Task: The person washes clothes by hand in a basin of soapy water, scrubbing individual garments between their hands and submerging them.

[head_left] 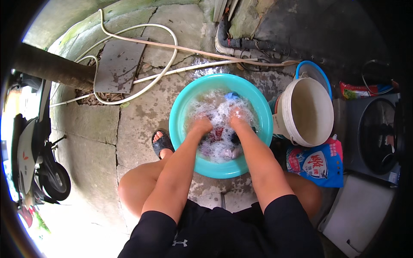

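Note:
A round turquoise basin [220, 170] stands on the ground in front of me, holding foamy water and wet laundry. Both my hands are down in the suds. My left hand [201, 124] is at the left of the middle, beside a dark red patterned cloth [216, 134]. Farther right, my right hand [236, 118] dips in below a blue cloth [231, 96]. Pale pinkish cloth [230, 153] shows through the foam at the near side. Foam covers the fingers of both hands, so whether they grip any cloth is hidden.
Right of the basin stands a white bucket [284, 112], with a blue detergent bag [316, 165] nearer me. A dark appliance with a round lid [378, 135] is at the far right. A pale hose [174, 43] loops across the concrete behind; a scooter [34, 159] stands left.

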`<state>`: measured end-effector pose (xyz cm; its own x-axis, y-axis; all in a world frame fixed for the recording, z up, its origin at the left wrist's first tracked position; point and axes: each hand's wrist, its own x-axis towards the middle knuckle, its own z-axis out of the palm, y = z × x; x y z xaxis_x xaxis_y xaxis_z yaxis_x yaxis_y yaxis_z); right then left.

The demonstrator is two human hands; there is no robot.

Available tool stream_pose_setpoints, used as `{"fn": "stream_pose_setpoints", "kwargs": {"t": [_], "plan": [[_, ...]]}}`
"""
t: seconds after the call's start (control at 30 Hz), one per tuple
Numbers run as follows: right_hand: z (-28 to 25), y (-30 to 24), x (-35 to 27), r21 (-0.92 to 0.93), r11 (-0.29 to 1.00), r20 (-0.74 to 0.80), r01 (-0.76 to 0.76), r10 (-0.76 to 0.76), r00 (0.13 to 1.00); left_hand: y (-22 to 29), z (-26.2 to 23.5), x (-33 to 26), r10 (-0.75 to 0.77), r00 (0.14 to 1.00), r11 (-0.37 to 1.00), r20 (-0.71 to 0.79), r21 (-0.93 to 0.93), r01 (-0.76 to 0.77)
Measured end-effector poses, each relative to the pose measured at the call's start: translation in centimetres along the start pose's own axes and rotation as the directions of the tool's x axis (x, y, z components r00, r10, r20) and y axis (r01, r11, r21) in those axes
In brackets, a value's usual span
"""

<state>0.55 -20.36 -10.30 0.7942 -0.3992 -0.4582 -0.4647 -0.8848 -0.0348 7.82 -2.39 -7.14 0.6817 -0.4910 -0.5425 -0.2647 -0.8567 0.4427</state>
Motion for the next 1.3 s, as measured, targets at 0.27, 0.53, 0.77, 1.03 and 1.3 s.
{"fn": "stream_pose_setpoints", "kwargs": {"t": [0.27,0.53,0.77,1.03,1.3], "plan": [[-11.0,1.6,-8.1,0.633,0.767,-0.222,0.109,0.045,0.974,4.1,-6.2,-5.6,0.188,0.967,0.656,-0.17,-0.711,-0.253],[-15.6,1.3,-14.7,0.91,0.293,-0.334,0.293,0.098,0.938,6.1,-11.5,-8.3,0.327,0.881,0.662,-0.343,-0.583,-0.472],[-11.4,1.2,-15.5,0.542,0.816,-0.436,0.203,0.066,0.898,5.3,-7.1,-7.5,0.216,0.937,0.924,-0.275,-0.252,-0.287],[-8.1,-0.2,-11.7,0.175,0.955,-0.379,0.237,-0.157,0.912,4.7,-4.4,-8.0,0.232,0.967,0.899,-0.109,0.404,-0.17],[-6.9,-1.7,-9.7,0.179,0.981,0.002,0.069,-0.071,0.997,3.8,-1.8,-3.3,0.1,0.992,0.921,0.082,0.37,-0.123]]}}
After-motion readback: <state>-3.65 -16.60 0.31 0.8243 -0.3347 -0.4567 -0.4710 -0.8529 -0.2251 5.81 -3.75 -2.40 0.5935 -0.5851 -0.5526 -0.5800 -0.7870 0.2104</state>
